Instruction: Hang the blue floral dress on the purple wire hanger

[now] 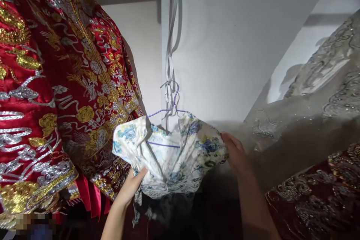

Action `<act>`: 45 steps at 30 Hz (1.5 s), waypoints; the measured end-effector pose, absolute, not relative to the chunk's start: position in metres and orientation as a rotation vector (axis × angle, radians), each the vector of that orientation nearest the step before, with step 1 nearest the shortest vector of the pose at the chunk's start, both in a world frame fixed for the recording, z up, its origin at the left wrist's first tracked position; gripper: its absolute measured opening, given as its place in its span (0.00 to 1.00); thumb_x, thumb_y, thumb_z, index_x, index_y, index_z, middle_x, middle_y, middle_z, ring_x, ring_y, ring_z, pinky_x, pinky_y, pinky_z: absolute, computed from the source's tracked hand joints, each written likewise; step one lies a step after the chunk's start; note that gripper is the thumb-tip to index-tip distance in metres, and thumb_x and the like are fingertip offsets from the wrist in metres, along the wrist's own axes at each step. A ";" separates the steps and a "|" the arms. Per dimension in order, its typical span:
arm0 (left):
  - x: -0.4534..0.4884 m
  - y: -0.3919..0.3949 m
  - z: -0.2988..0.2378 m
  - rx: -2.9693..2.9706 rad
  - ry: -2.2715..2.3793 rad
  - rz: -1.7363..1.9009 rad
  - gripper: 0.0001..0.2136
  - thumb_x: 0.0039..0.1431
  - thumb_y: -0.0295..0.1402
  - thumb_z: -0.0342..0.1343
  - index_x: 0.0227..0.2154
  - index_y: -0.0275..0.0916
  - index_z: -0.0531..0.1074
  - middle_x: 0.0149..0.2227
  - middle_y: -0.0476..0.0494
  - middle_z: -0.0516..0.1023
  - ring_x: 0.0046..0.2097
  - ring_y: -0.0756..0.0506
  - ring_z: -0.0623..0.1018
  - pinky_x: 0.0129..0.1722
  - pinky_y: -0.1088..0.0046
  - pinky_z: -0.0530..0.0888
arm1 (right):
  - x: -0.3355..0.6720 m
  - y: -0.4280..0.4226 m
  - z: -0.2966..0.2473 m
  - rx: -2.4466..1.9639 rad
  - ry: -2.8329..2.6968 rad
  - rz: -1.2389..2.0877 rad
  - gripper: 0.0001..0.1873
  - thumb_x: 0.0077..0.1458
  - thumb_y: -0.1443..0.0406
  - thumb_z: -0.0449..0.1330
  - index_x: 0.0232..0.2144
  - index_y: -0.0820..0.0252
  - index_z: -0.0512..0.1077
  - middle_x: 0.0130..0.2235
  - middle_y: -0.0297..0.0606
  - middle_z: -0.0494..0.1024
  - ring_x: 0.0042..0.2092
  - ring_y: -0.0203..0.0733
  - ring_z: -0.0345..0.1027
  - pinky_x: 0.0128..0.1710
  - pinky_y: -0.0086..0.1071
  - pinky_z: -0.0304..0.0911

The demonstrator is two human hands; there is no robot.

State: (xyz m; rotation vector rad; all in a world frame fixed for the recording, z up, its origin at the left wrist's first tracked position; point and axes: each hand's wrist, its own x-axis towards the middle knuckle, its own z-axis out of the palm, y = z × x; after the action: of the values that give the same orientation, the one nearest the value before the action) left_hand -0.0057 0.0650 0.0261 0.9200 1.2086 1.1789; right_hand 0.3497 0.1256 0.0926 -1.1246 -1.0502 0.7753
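Observation:
A white top with blue flowers [168, 161] hangs in front of me on a thin purple wire hanger [176, 101]. The hanger's hook passes through a white strap [170, 63] that comes down from above. My left hand [136, 180] grips the top's lower left side, thumb over the fabric and fingers hidden behind it. At the end of the right sleeve is my right hand [234, 150], its fingers closed on the cloth edge and partly hidden. The top's neckline lies open, showing the hanger's lower bar.
A red jacket with gold and silver embroidery [92, 82] hangs close on the left. On the right hang a pale beaded sheer gown [303, 108] and a dark red embroidered garment [315, 198]. Behind stands a white panel [225, 45].

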 end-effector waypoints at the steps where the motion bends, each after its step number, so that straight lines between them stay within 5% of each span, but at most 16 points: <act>1: -0.005 0.062 0.023 0.888 1.219 1.215 0.34 0.53 0.48 0.64 0.61 0.47 0.63 0.61 0.42 0.72 0.69 0.38 0.60 0.69 0.58 0.54 | 0.351 0.119 0.078 -1.166 -1.039 0.665 0.16 0.53 0.49 0.64 0.32 0.55 0.76 0.31 0.35 0.78 0.34 0.44 0.71 0.32 0.32 0.66; 6: -0.013 0.050 0.017 0.871 1.285 1.249 0.33 0.56 0.48 0.63 0.62 0.48 0.61 0.65 0.43 0.65 0.69 0.40 0.59 0.69 0.62 0.55 | 0.310 0.085 0.029 -1.182 -0.747 0.194 0.15 0.61 0.50 0.55 0.35 0.53 0.72 0.35 0.38 0.75 0.37 0.44 0.67 0.36 0.33 0.63; 14: 0.007 0.034 0.024 0.826 1.171 1.165 0.31 0.56 0.48 0.63 0.61 0.49 0.65 0.64 0.44 0.67 0.69 0.40 0.59 0.69 0.61 0.57 | 0.195 0.060 0.005 -1.340 -1.504 1.239 0.25 0.58 0.45 0.55 0.21 0.55 0.68 0.20 0.35 0.71 0.24 0.43 0.64 0.27 0.35 0.55; 20: -0.007 0.038 0.017 0.698 1.233 1.271 0.30 0.54 0.45 0.64 0.58 0.41 0.67 0.61 0.35 0.71 0.66 0.36 0.65 0.67 0.54 0.59 | 0.188 0.046 -0.006 -1.373 -1.372 1.330 0.17 0.56 0.54 0.56 0.21 0.58 0.67 0.24 0.35 0.72 0.26 0.39 0.66 0.26 0.30 0.55; 27: 0.002 0.013 -0.008 1.238 1.742 1.976 0.24 0.55 0.39 0.64 0.53 0.41 0.67 0.56 0.38 0.68 0.62 0.36 0.66 0.64 0.54 0.58 | 0.190 0.027 -0.012 -1.230 -1.310 1.312 0.26 0.56 0.44 0.55 0.22 0.60 0.69 0.20 0.33 0.69 0.23 0.36 0.60 0.25 0.30 0.53; 30: 0.019 0.002 -0.023 1.626 1.583 1.716 0.14 0.58 0.36 0.61 0.46 0.41 0.71 0.49 0.38 0.73 0.55 0.38 0.71 0.58 0.58 0.66 | 0.191 0.027 -0.013 -1.159 -1.375 1.412 0.30 0.56 0.41 0.54 0.21 0.60 0.69 0.18 0.33 0.68 0.21 0.35 0.60 0.24 0.29 0.53; 35: 0.054 0.012 -0.017 1.653 1.258 1.327 0.14 0.62 0.35 0.53 0.50 0.39 0.71 0.44 0.38 0.78 0.46 0.40 0.77 0.46 0.66 0.73 | 0.191 0.029 0.001 -1.014 -1.476 1.580 0.30 0.58 0.41 0.54 0.21 0.61 0.69 0.15 0.31 0.67 0.18 0.33 0.60 0.20 0.27 0.51; 40: 0.072 0.020 -0.010 1.748 1.294 1.285 0.09 0.64 0.30 0.48 0.29 0.38 0.70 0.29 0.45 0.72 0.32 0.46 0.71 0.33 0.73 0.66 | 0.201 0.039 0.029 -1.031 -1.322 1.585 0.30 0.53 0.40 0.58 0.21 0.61 0.69 0.14 0.31 0.68 0.15 0.31 0.57 0.16 0.26 0.48; 45: 0.082 0.015 -0.020 1.857 1.328 1.175 0.11 0.62 0.27 0.49 0.23 0.39 0.62 0.25 0.49 0.65 0.29 0.48 0.65 0.30 0.74 0.59 | 0.218 0.064 0.079 -0.940 -1.022 1.341 0.22 0.54 0.48 0.63 0.23 0.61 0.70 0.16 0.29 0.67 0.17 0.28 0.53 0.17 0.26 0.44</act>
State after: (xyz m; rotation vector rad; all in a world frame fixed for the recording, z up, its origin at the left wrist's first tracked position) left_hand 0.0816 0.0148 -0.0197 1.8571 1.3283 1.1746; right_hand 0.2176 0.0638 0.0786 -0.9395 -1.0218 1.3411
